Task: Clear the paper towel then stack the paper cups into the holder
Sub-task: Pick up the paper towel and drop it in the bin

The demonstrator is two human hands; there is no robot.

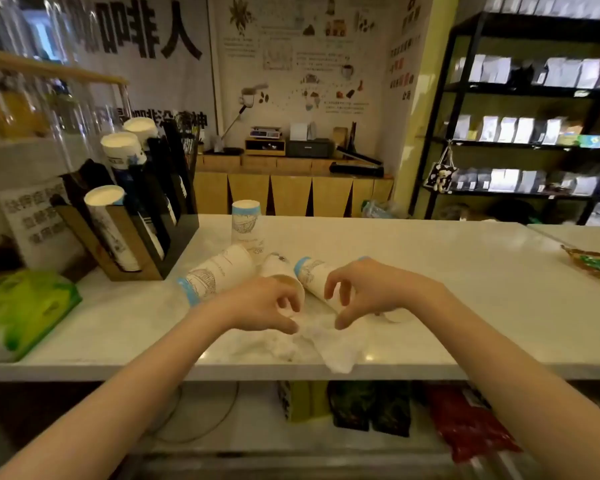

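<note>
A crumpled white paper towel [329, 344] lies on the white counter [465, 306] and hangs a little over its near edge. My left hand [264, 306] and my right hand [368, 292] hover just above the towel's far side, fingers curled and apart, holding nothing. Behind the hands three white paper cups with blue rims lie on their sides: a long stack [219, 275], a middle cup [278, 268] and a right cup [312, 275]. One more cup [246, 218] stands upside down further back. The black cup holder [153, 216] at the left holds tilted stacks of cups.
A green tissue pack [25, 306] lies at the counter's left end. A printed sign [32, 223] stands beside the holder. A tray with green items [596, 265] sits at the far right. Bags are stored on a shelf [395, 410] under the counter.
</note>
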